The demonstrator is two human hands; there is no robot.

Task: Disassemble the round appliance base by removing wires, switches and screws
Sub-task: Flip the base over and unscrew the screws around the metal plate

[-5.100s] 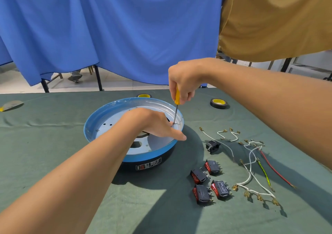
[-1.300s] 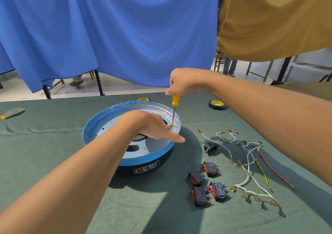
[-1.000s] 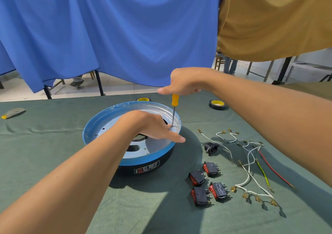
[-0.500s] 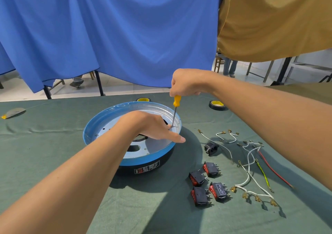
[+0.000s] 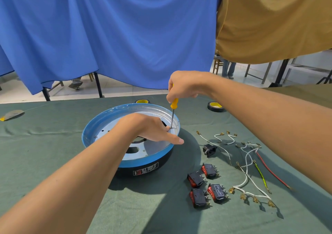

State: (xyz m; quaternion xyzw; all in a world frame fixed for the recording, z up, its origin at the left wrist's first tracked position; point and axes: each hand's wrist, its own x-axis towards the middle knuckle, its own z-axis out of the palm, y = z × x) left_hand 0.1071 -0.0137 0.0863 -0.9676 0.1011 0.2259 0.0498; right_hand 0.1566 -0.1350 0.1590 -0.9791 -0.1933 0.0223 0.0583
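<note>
The round appliance base [image 5: 107,116], blue-rimmed with a silver inside and a black underside, sits on the green cloth. My left hand [image 5: 149,128] holds its right rim, thumb lying out over the edge and fingers curled inside by the screwdriver tip. My right hand [image 5: 183,86] grips the yellow handle of a small screwdriver [image 5: 174,103] from above. Its shaft stands nearly upright, with the tip on a screw just inside the right rim. The screw itself is mostly hidden by my fingers.
Several black-and-red rocker switches [image 5: 206,185] lie right of the base, with a black socket [image 5: 209,150] and loose white, red and yellow-green wires [image 5: 249,172]. Two tape rolls [image 5: 214,106] [image 5: 142,101] lie behind. A grey scrap [image 5: 12,115] lies far left. Blue and tan cloths hang behind.
My right hand has kept twisting the screwdriver on the same screw, shifting its grip on the handle. My left hand has stayed on the rim and the base has not moved.
</note>
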